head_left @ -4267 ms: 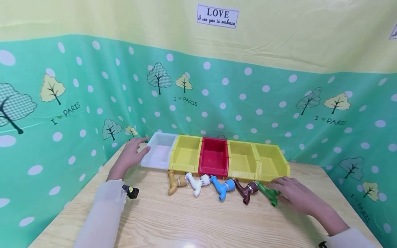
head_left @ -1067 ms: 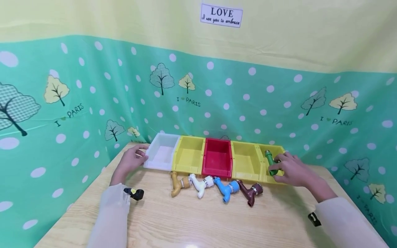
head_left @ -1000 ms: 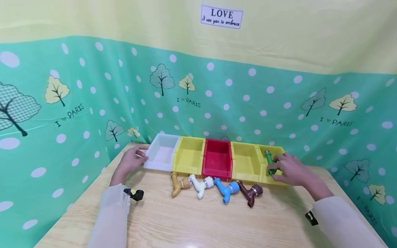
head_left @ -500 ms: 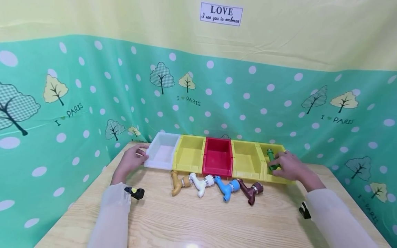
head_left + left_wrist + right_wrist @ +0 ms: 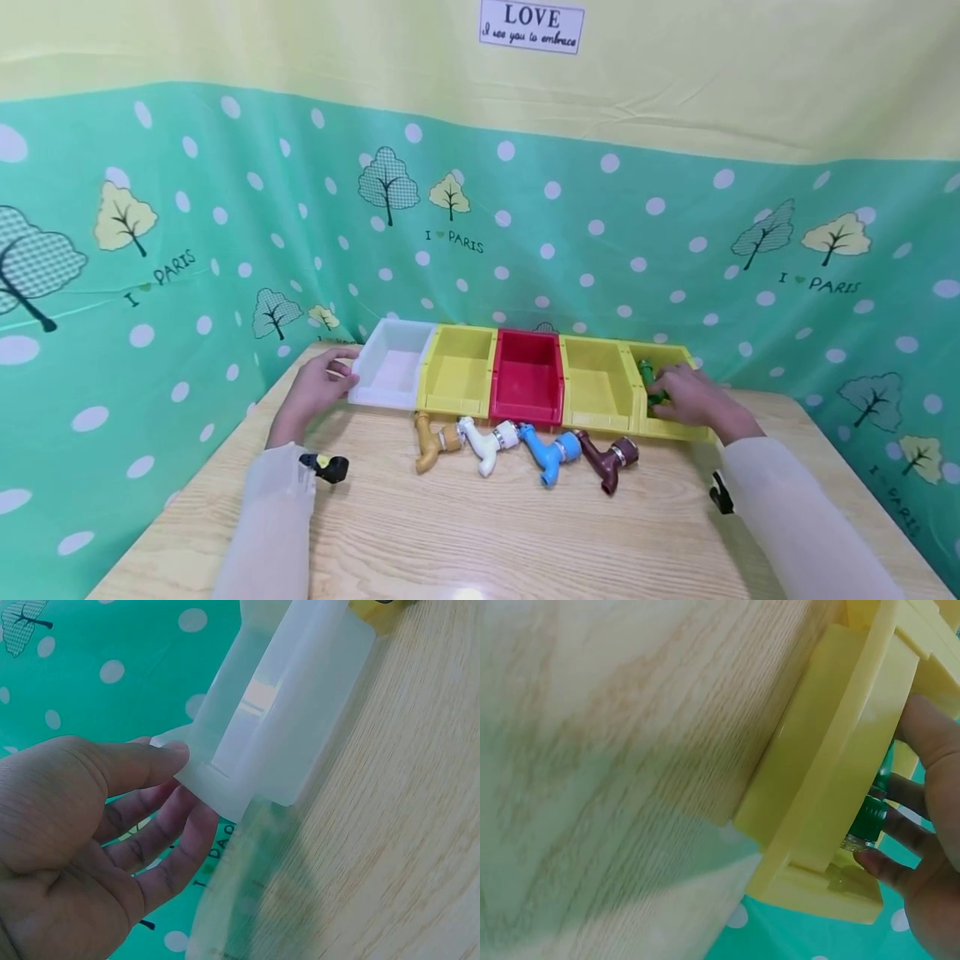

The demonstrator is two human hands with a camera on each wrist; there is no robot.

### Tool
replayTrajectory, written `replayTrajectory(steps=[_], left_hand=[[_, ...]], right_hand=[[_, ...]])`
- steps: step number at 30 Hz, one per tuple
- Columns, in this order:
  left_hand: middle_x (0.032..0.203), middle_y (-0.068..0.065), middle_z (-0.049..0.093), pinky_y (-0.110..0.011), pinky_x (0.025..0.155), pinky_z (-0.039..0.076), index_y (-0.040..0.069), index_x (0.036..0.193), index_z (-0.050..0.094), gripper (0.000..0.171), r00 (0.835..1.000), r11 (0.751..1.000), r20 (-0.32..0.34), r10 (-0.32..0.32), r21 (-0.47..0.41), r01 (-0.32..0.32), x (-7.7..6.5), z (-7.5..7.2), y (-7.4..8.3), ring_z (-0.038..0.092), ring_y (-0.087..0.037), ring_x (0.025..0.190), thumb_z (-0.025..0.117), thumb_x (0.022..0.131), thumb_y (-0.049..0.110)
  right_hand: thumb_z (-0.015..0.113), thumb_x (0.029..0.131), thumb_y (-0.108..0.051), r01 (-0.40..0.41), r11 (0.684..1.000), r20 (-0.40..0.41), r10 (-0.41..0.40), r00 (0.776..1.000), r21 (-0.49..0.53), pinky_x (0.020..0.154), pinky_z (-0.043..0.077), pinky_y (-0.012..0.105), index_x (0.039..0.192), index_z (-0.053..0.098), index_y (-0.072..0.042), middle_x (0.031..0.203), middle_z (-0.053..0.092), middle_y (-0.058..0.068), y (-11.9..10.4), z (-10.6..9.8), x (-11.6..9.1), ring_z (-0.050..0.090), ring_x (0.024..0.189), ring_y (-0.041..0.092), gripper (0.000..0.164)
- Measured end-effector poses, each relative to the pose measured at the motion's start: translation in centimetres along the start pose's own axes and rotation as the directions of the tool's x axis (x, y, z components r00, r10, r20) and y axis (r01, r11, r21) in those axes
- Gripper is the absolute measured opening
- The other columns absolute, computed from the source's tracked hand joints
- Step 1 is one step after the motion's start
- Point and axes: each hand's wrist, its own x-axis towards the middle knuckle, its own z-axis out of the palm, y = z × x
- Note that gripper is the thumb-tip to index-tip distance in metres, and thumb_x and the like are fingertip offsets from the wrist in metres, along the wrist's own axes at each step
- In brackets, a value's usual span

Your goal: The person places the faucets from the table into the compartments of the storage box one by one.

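My right hand (image 5: pixel 693 396) reaches into the far-right yellow bin (image 5: pixel 675 429) and holds a green plastic tap (image 5: pixel 646 372) low inside it. In the right wrist view the fingers and thumb stand around the green tap (image 5: pixel 870 818), partly hidden by the bin wall (image 5: pixel 832 772). At the other end of the row, my left hand (image 5: pixel 318 388) pinches the edge of the white bin (image 5: pixel 393 371). Its thumb (image 5: pixel 169 759) lies on the rim in the left wrist view, with the fingers curled beneath.
Between the end bins stand a yellow bin (image 5: pixel 460 371), a red bin (image 5: pixel 527 375) and another yellow bin (image 5: pixel 597 383). In front lie an ochre tap (image 5: pixel 429 443), a white tap (image 5: pixel 486 442), a blue tap (image 5: pixel 550 451) and a maroon tap (image 5: pixel 609 463). A patterned curtain (image 5: pixel 480 275) backs the wooden table (image 5: pixel 480 533).
The green tap has gone from the table's row of taps into the far-right yellow bin, and my right hand has lowered it there. My left hand has moved onto the white bin's edge.
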Motion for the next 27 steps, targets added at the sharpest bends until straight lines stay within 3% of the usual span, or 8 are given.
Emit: replayTrajectory(steps=[3, 7, 10, 15, 21, 27], left_hand=[[0.115, -0.021, 0.061, -0.036, 0.08, 0.062, 0.003, 0.14, 0.054, 0.041, 1.0, 1.0, 0.001, 0.001, -0.003, -0.001, -0.1, 0.0, 0.0, 0.063, -0.035, 0.106, 0.064, 0.101, 0.007], [0.113, -0.022, 0.061, -0.036, 0.079, 0.062, 0.001, 0.14, 0.054, 0.042, 1.0, 1.0, 0.003, 0.019, -0.012, -0.018, -0.1, -0.1, 0.1, 0.063, -0.035, 0.105, 0.065, 0.1, 0.005], [0.113, -0.022, 0.061, -0.036, 0.079, 0.062, 0.0, 0.14, 0.054, 0.042, 1.0, 0.999, 0.004, 0.03, -0.013, -0.03, -0.2, -0.1, 0.2, 0.063, -0.035, 0.105, 0.065, 0.1, 0.004], [0.113, -0.022, 0.061, -0.036, 0.08, 0.062, 0.0, 0.141, 0.054, 0.042, 1.0, 1.0, 0.004, 0.027, -0.013, -0.027, -0.2, -0.1, 0.2, 0.063, -0.035, 0.105, 0.065, 0.1, 0.005], [0.113, -0.022, 0.061, -0.036, 0.08, 0.062, 0.001, 0.141, 0.054, 0.043, 1.0, 0.999, 0.005, 0.03, -0.017, -0.03, -0.1, -0.1, 0.1, 0.063, -0.035, 0.105, 0.065, 0.1, 0.005], [0.113, -0.021, 0.061, -0.036, 0.079, 0.063, 0.001, 0.141, 0.054, 0.042, 1.0, 0.999, 0.006, 0.027, -0.02, -0.027, -0.1, 0.0, -0.1, 0.063, -0.034, 0.104, 0.065, 0.1, 0.006]], right_hand=[[0.08, 0.086, -0.011, 0.017, 1.0, 0.006, -0.017, 1.0, 0.006, 0.08, 0.053, 0.056, 0.107, 0.08, -0.004, 0.104, 0.07, 0.014, 0.2, 0.2, 0.4, 0.061, 0.094, 0.035, 0.022], [0.079, 0.084, -0.004, 0.039, 0.999, 0.022, -0.04, 0.999, 0.037, 0.068, 0.053, 0.041, 0.091, 0.079, -0.008, 0.09, 0.07, 0.005, 0.8, 0.6, 0.9, 0.061, 0.079, 0.022, 0.008], [0.078, 0.083, -0.001, 0.055, 0.997, 0.031, -0.057, 0.998, 0.06, 0.06, 0.048, 0.033, 0.079, 0.074, -0.014, 0.08, 0.067, 0.0, 1.1, 1.0, 1.1, 0.056, 0.071, 0.015, 0.014], [0.077, 0.082, 0.0, 0.045, 0.996, 0.041, -0.049, 0.998, 0.076, 0.062, 0.047, 0.033, 0.073, 0.069, -0.019, 0.081, 0.065, 0.0, 1.2, 1.4, 1.3, 0.055, 0.073, 0.014, 0.022], [0.081, 0.084, -0.008, 0.057, 0.995, 0.045, -0.061, 0.997, 0.088, 0.067, 0.054, 0.037, 0.072, 0.07, -0.02, 0.079, 0.066, -0.003, 0.8, 1.5, 1.4, 0.062, 0.075, 0.016, 0.02], [0.075, 0.089, -0.007, 0.04, 0.99, 0.08, -0.051, 0.996, 0.136, 0.061, 0.047, 0.031, 0.074, 0.066, -0.017, 0.076, 0.064, -0.005, 0.2, 0.8, 1.0, 0.053, 0.067, 0.01, 0.021]])
